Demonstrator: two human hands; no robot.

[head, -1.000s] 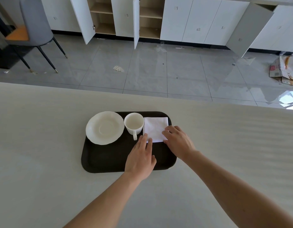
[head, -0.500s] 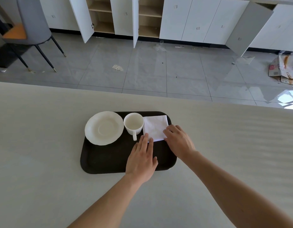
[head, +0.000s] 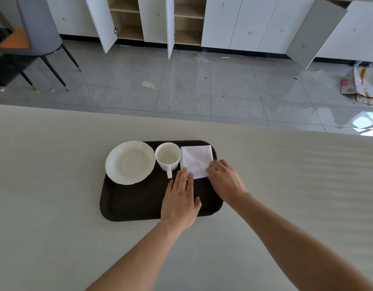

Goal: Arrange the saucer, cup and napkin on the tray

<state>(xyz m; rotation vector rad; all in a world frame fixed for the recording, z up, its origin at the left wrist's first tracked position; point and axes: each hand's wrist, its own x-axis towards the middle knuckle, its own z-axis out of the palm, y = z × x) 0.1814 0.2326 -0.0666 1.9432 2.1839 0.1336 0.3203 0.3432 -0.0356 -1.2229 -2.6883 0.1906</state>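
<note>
Both hands, left hand point(head: 180, 201) flat and right hand point(head: 224, 180) curled, press the napkin point(head: 197, 160) on the tray point(head: 135, 203), right of the cup point(head: 167, 157); saucer point(head: 130, 162) left of the cup.

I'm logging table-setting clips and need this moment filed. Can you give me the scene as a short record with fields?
surface: pale tabletop
tray: dark rounded rectangular tray
saucer: white round saucer, far left of tray, overhanging its left rim
cup: white handled cup, upright, empty, beside the saucer, handle toward the person
napkin: white folded square napkin, far right corner of tray
left hand: flat, fingertips on napkin's near left corner
right hand: fingers on napkin's near right edge
background: white cupboards, some doors open; grey chair
</note>
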